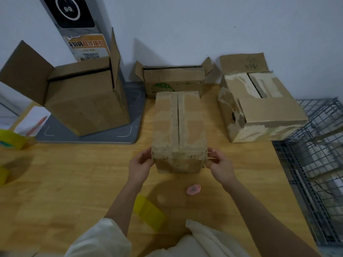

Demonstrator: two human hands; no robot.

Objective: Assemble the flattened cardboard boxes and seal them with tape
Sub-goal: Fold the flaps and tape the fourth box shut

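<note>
A worn, closed cardboard box [179,127] stands in the middle of the wooden table [74,173], its two top flaps meeting along a lengthwise seam. My left hand [140,165] grips its near left corner. My right hand [220,165] holds the near right corner, fingers curled against the side. A yellow tape roll [148,212] lies near the table's front edge, between my forearms. A small pink cutter [193,190] lies just in front of the box.
A tall open box [83,101] stands on a grey platform [89,138] at the left. A low open box [174,80] sits behind the middle one, a partly closed box [259,106] at right. Wire baskets [315,145] border the right edge. More yellow tape [13,140] lies far left.
</note>
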